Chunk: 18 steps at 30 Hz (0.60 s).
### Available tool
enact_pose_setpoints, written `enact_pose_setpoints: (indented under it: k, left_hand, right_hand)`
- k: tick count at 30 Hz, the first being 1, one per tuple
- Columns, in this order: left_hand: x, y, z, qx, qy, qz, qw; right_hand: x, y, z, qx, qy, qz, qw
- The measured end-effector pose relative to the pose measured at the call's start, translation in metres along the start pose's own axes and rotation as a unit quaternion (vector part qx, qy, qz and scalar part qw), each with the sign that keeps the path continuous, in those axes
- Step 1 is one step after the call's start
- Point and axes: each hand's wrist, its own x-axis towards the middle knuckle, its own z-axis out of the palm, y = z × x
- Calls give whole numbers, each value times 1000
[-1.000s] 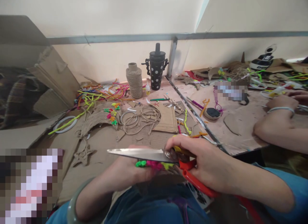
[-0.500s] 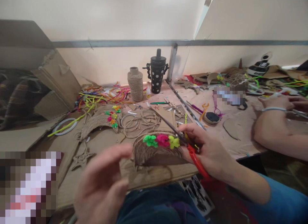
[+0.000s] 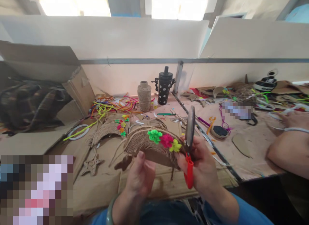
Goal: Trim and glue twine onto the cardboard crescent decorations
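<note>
A twine-covered cardboard crescent is held up in front of me, arched side upward. Fuzzy flowers in green, pink and yellow sit along its right part. My left hand is closed on its lower left edge, thumb on the front face and fingers hidden behind. The crescent's right end is pinched in my right hand, which also holds red-handled scissors, blades pointing up.
Behind stand a twine spool, a small glue bottle and a black tumbler. Another flowered crescent, a twine star and a white ring lie left. A cardboard box and another person's arm flank the table.
My left hand has come in from the left and taken hold of the crescent, which is now lifted and tilted. The scissors have swung from pointing left to upright. The view has tipped upward.
</note>
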Motion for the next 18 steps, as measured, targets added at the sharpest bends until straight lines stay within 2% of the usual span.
enact_pose_setpoints:
  k: [4,8,13,15,18]
  left_hand:
    - [5,5,-7,-38,20,-14,999]
    - [6,6,-17,-51,15,-18,998]
    - [4,9,-19,-43,51,17,998]
    - [4,11,-18,-31,59,21,998]
    - [4,13,-18,-20,88,36,995]
  right_hand:
    - [-12,16,7,0,8,-16,1000]
    - [-26,30,11,-2,19,-22,1000]
    - [-36,40,17,-1,23,-24,999]
    - [-39,42,18,-3,15,-22,1000]
    - [-40,42,15,8,-30,-8,999]
